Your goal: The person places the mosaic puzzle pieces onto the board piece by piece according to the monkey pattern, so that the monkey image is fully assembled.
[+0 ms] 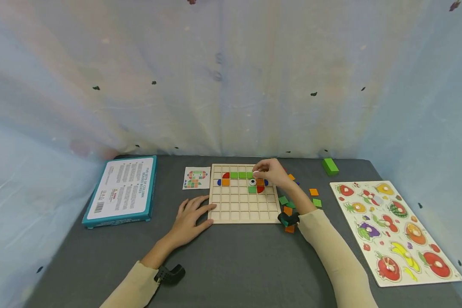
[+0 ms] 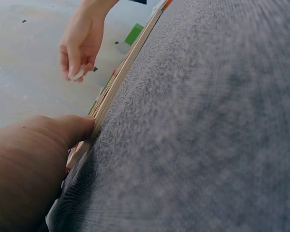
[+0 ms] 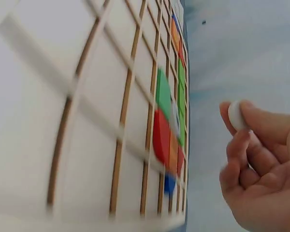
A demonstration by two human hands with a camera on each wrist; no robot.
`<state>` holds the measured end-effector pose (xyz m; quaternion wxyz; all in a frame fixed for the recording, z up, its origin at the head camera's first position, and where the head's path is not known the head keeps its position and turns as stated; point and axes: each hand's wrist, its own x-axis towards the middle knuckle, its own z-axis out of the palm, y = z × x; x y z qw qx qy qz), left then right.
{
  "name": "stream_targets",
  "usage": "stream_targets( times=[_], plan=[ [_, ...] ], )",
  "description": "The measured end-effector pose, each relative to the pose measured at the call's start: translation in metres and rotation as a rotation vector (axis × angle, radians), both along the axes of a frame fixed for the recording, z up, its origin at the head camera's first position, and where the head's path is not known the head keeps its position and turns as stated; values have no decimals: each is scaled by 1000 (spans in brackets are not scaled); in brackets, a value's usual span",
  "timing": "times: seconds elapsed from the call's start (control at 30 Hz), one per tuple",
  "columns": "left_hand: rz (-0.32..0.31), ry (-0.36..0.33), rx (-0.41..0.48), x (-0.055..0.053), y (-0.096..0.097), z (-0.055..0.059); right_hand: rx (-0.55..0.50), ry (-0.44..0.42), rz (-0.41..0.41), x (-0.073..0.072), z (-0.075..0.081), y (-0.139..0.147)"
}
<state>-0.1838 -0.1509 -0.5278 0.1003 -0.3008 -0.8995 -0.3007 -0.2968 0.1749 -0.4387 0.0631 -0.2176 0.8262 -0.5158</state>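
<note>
A wooden grid board point(image 1: 235, 206) lies flat on the dark cloth, with coloured tiles in its upper rows. My right hand point(image 1: 271, 172) is over the board's upper right part. Between thumb and index finger it pinches a small white round piece point(image 3: 236, 116), held above the board. Below the hand, a white disc with a dark centre point(image 1: 252, 182) sits in a cell, beside orange, red, green and blue tiles. My left hand point(image 1: 190, 222) rests by the board's left edge, fingers extended, and its thumb point(image 2: 77, 126) touches the board's side.
A pattern card point(image 1: 196, 178) lies left of the board, and a teal-edged box point(image 1: 119, 190) farther left. Loose green and orange tiles point(image 1: 313, 192) are scattered to the right. Behind them is a green block point(image 1: 330, 167). A fruit puzzle board point(image 1: 394, 231) lies at far right.
</note>
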Motion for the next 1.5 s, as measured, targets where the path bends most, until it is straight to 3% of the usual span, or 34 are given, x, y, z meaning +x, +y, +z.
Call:
stream_targets(
  times=[0.17, 0.4, 0.6, 0.73, 0.83, 0.93, 1.13, 1.27, 1.4, 1.5],
  plan=[
    [4, -10, -5, -1, 1, 0, -61, -63, -35, -10, -11, -21],
    [13, -39, -15, 0, 1, 2, 22, -16, -90, -10, -14, -52],
    [13, -38, -12, 0, 2, 3, 57, -122, -120, -14, -27, -68],
    [7, -34, -3, 0, 2, 3, 209, -38, -99, -11, -30, -73],
    [4, -33, 1, 0, 2, 3, 328, 51, -129, -10, -29, -74],
    [3, -34, 0, 0, 2, 3, 400, 80, -159, -9, -28, -75],
    [7, -30, 4, 0, 1, 1, 398, 101, -156, -5, -27, -74],
    [7, -13, -3, 0, 1, 0, 430, 195, -154, 2, -23, -73],
    [4, -5, -3, 0, 1, 0, 682, 345, -43, 20, -16, -69],
    [6, -13, 8, 1, 1, 2, 866, 372, 84, 34, -11, -65]
  ],
)
